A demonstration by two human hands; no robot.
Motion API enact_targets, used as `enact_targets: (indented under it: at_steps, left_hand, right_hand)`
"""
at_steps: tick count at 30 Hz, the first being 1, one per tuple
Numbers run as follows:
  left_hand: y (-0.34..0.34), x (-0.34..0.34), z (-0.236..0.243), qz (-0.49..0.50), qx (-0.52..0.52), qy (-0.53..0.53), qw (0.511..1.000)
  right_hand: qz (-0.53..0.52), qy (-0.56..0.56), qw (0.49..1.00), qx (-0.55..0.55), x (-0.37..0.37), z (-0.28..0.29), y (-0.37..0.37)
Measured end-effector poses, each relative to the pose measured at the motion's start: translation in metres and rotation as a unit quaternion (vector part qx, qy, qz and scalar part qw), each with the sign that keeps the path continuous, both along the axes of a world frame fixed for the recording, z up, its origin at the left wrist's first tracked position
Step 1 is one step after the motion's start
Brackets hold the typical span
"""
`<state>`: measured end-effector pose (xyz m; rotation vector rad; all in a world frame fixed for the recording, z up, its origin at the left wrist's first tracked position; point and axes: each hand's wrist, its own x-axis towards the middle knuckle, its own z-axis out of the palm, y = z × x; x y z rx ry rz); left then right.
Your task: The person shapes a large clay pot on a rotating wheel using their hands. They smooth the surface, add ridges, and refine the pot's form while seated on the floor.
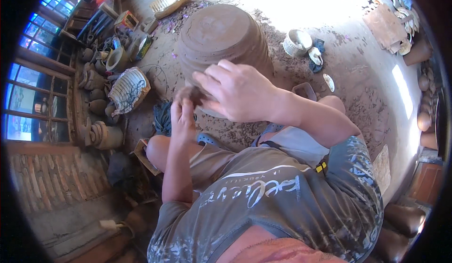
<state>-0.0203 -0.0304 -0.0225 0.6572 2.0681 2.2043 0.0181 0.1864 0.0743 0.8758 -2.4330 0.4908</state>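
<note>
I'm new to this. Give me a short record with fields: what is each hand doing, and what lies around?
Left hand: pinching a lump of clay
Right hand: spread over the lower wall of the big clay pot
Pot: upturned, base facing up, on the dirt floor
Nearby: small bucket, blue cloth, row of clay vessels by the window

grey printed T-shirt (282,192) | short sleeves | grey shorts (296,140)
</note>
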Motion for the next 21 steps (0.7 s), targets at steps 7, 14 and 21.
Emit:
enact_targets:
  at_steps: [7,14,21]
  left_hand:
    - [0.007,0.02,-0.002,-0.331,-0.153,-0.197,0.91]
    - [0.041,0.034,0.021,-0.27,-0.101,-0.274,0.917]
    - [0.054,0.033,0.009,-0.209,-0.128,-0.178,0.953]
  right_hand:
    - [0.167,-0.103,0.981,0.008,0.03,-0.054,0.033]
    - [0.104,-0.078,0.987,-0.093,0.044,-0.073,0.047]
    - [0.051,-0.157,0.968,-0.191,0.045,-0.065,0.064]
